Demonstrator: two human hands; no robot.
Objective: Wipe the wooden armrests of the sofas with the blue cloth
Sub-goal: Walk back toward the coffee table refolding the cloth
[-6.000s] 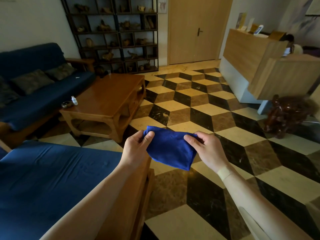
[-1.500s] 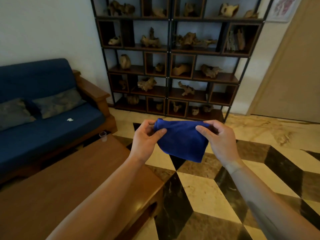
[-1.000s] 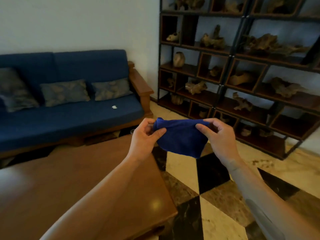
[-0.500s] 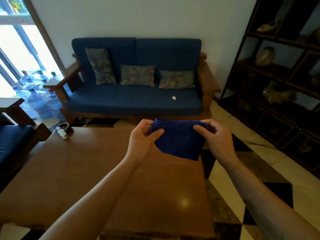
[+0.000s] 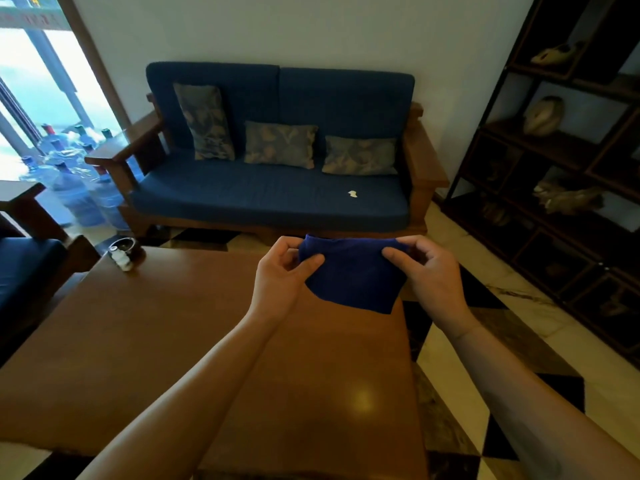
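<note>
The blue cloth [image 5: 351,278] is pinched at its top corners by the left hand [image 5: 280,275] and right hand [image 5: 429,271], so it's probably best kept folded flat until the nearer wooden armrest [image 5: 424,157] is reached.

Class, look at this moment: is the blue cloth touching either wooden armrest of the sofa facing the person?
Apart. The head view shows the blue cloth pinched between the left hand and right hand over the coffee table, well short of the sofa's armrests.

Wooden coffee table [image 5: 173,341] bearing ashtray [image 5: 122,247], small bottle [image 5: 123,261].
</note>
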